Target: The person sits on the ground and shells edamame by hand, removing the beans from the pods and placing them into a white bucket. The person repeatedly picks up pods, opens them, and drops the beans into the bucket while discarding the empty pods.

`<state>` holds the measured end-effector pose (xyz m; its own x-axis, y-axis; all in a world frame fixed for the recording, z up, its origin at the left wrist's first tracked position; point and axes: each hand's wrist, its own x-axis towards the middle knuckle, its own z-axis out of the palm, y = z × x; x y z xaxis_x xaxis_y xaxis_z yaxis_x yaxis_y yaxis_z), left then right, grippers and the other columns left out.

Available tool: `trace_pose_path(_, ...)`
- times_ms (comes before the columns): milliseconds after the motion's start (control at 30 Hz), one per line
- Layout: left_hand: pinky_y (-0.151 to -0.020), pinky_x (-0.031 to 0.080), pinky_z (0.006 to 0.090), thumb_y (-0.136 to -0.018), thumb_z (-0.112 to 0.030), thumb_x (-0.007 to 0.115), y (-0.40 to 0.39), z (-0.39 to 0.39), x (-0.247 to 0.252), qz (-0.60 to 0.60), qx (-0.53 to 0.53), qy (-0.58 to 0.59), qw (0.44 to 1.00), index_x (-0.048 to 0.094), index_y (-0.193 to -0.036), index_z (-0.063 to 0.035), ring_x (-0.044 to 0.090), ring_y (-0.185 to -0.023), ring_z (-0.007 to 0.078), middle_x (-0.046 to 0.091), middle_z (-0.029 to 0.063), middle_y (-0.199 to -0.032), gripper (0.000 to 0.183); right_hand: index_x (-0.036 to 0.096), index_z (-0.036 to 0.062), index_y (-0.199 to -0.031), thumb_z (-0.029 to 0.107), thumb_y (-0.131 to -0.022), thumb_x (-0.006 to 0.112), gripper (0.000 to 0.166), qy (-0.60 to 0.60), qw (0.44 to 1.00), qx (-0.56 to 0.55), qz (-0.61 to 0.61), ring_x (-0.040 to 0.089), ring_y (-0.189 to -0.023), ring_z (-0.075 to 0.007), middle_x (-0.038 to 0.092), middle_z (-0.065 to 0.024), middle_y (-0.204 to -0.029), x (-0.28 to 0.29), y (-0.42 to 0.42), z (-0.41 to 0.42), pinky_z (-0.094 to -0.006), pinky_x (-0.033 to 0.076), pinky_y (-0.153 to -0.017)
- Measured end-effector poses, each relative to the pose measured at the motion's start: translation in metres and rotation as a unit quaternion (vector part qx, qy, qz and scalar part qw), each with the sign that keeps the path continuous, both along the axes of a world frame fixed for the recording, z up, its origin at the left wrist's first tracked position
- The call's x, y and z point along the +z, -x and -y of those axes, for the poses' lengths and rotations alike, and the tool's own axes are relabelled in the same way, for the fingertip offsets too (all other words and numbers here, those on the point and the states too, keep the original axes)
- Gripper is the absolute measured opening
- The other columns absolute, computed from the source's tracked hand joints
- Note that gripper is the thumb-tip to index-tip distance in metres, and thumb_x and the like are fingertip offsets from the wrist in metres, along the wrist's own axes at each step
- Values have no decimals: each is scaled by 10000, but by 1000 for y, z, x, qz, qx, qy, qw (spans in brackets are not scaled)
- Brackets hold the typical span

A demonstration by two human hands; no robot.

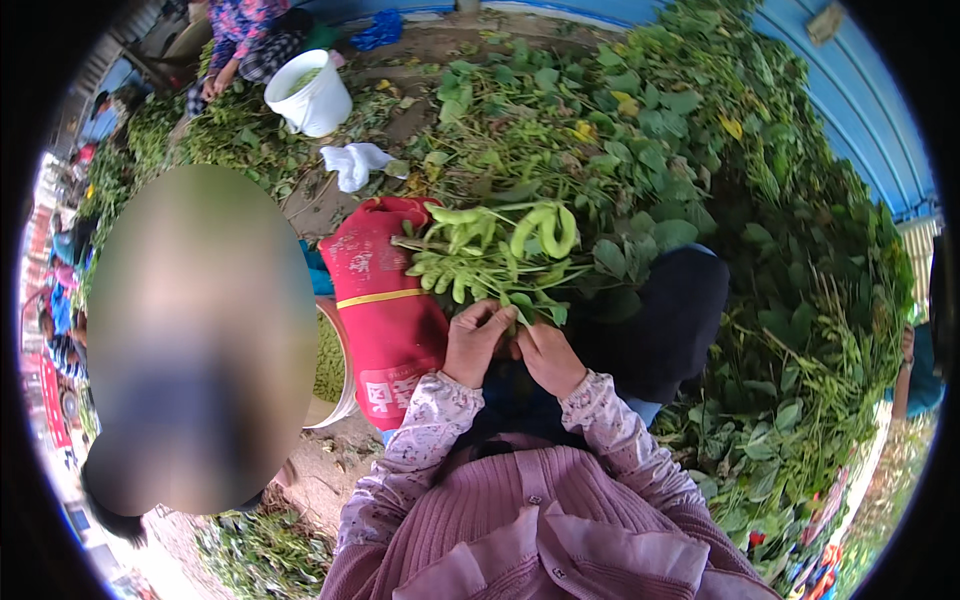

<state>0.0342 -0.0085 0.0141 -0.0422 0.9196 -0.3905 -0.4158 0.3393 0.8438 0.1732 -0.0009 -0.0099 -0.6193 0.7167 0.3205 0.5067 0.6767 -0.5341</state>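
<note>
Both hands are close together in front of my lap, at the near end of a green soybean plant [480, 274] hung with plump pods. My left hand [478, 341] pinches a leafy part of it between thumb and fingers. My right hand [551, 358] touches the same leafy part, its fingertips partly hidden by leaves, so its grip is unclear. The plant's stem lies across a red cloth [397, 322] with a yellow band, draped over my left leg. A white bucket of loose green pods [347, 367] stands left of that leg, partly hidden.
Heaped bean plants [645, 142] spread ahead and to the right, up to a blue metal wall [847, 90]. Another white bucket [311, 97] stands ahead left by a seated co-worker [247, 45]. A white plastic bag [356, 165] lies on the ground. A blurred area covers the left.
</note>
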Motion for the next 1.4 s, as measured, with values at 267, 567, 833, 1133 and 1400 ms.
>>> trace_pose_path(267, -403, 279, 171, -828, -105, 577, 13, 0, 3, -71, -89, -10, 993, 536, -759, -38, 391, -446, 22, 513, -19, -593, 104, 513, -15, -783, 77, -733, 531, 107, 45, 999, 27, -8, 517, -649, -287, 496, -148, -748, -2, 3, -2, -397, 424, -573)
trace_pose_path(567, -402, 272, 172, -890, -195, 436, 9, 4, 6, -27, -107, 1, 994, 532, -933, -60, 392, -443, 49, 477, -18, -593, 171, 525, -17, -782, 128, -798, 503, 147, 139, 985, -65, -74, 559, -655, -334, 547, -201, -726, 2, -4, -7, -449, 430, -574)
trace_pose_path(833, -415, 257, 183, -886, -246, 395, 11, 11, -13, 14, -64, 34, 997, 481, -905, -85, 355, -496, 67, 464, 14, -694, 183, 517, 28, -758, 155, -777, 614, 161, 81, 969, -232, 8, 547, -492, -304, 542, -110, -555, 56, 24, -50, -373, 430, -443)
trace_pose_path(1133, -380, 222, 206, -746, -41, 359, 9, 12, -13, 269, -69, 54, 959, 496, -911, -49, 317, -437, 82, 460, 33, -701, 215, 522, 23, -820, 114, -759, 587, 128, 59, 955, -240, -166, 563, -556, -320, 561, -142, -644, 29, 25, -60, -376, 451, -500)
trace_pose_path(1400, -381, 207, 196, -897, -289, 484, -10, 3, 4, 191, -72, -10, 979, 548, -847, -93, 311, -408, 59, 414, -38, -525, 212, 463, 46, -878, 51, -780, 556, 136, 161, 958, -151, -181, 553, -501, -246, 538, -100, -609, 61, 3, -22, -317, 437, -480)
